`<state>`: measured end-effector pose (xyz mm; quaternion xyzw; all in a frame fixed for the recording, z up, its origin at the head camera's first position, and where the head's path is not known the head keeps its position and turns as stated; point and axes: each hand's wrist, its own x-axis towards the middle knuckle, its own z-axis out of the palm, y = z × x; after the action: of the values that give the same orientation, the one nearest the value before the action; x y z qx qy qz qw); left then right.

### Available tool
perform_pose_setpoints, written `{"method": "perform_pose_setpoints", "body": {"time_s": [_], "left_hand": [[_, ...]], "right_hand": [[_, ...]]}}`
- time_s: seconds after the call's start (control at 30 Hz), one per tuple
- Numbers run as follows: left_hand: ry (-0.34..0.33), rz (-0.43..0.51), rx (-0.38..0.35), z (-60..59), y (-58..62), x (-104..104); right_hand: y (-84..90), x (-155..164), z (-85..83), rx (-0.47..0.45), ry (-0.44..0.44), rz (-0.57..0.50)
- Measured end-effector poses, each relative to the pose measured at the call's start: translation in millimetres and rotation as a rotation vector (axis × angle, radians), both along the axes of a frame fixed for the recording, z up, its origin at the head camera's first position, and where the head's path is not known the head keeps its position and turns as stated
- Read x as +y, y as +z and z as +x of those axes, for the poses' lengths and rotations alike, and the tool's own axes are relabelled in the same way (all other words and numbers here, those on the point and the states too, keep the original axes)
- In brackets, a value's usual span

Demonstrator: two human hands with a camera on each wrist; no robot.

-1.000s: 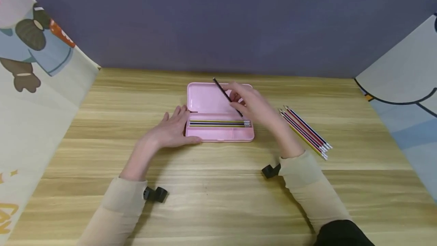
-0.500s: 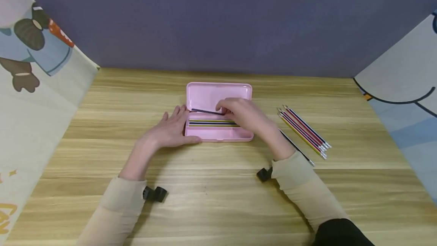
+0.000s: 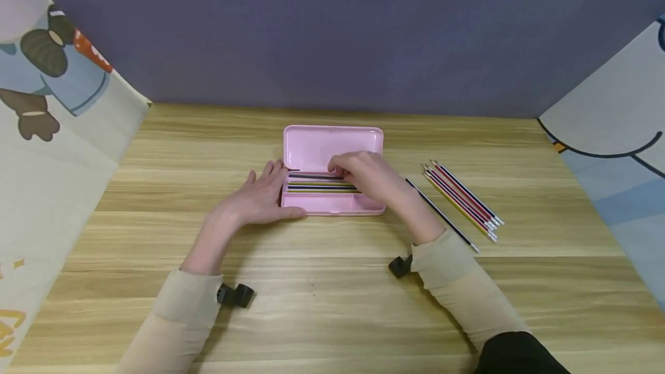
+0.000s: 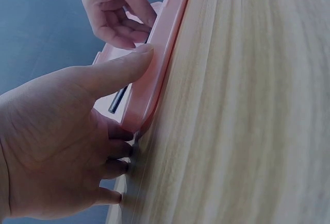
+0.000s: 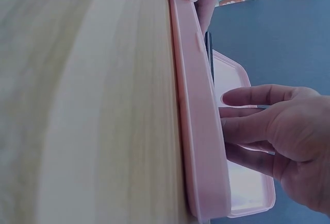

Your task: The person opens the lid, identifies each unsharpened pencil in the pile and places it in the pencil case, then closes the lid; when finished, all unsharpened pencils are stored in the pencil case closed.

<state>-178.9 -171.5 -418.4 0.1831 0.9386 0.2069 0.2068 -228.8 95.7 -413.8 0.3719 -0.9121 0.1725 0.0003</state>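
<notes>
So the pink pencil case [image 3: 332, 154] was sitting open on the wooden table [image 3: 332, 305], lid flipped up on the far side, right between the two hands. The left hand [image 3: 262, 195] was steadying its left end: thumb laid along the near edge, fingers resting relaxed against the end wall, not really clamped around anything. You could see that thumb pressed flat on the rim in the left wrist view too [image 4: 118, 72].

The right hand [image 3: 371, 178] was down inside the tray, over its right half, fingertips curled onto a dark pencil [image 3: 312, 176] lying at the back of the compartment. Looked like it was pinching it there, fingers bent down on it. A few other pencils [image 3: 319, 188], yellow and dark ones, lay side by side in the tray just in front of that one, nearer the person.

Off to the right of the right hand, a loose bunch of pencils [image 3: 462, 201] lay on the table, red, dark and yellow, angled diagonally. One single dark pencil [image 3: 441, 215] lay by itself just beside the right forearm, between it and the bunch.
</notes>
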Motion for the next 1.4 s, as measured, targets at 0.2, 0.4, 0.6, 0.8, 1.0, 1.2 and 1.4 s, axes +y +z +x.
{"method": "perform_pose_setpoints", "body": {"time_s": [0.2,0.4,0.6,0.8,1.0,1.2,1.4], "left_hand": [[0.003,-0.004,-0.004,1.2,0.2,-1.4],[0.000,-0.002,0.000,1.5,1.6,0.6],[-0.002,0.004,-0.001,1.6,3.4,4.6],[0.005,0.004,-0.001,2.8,4.3,4.0],[0.012,0.008,0.001,2.1,1.2,1.3],[0.011,0.009,-0.001,2.3,0.6,1.5],[0.010,0.010,-0.002,2.2,0.8,2.0]], "right_hand": [[2.2,2.8,-0.7,-0.042,-0.001,-0.045],[16.5,30.2,1.4,-0.146,-0.074,-0.219],[19.3,79.4,11.4,-0.186,-0.173,-0.363],[9.3,120.3,20.8,-0.297,-0.234,-0.356],[6.3,142.7,29.2,-0.363,-0.248,-0.302],[-0.9,158.8,34.9,-0.376,-0.238,-0.244],[-3.5,173.9,43.7,-0.425,-0.252,-0.205]]}}
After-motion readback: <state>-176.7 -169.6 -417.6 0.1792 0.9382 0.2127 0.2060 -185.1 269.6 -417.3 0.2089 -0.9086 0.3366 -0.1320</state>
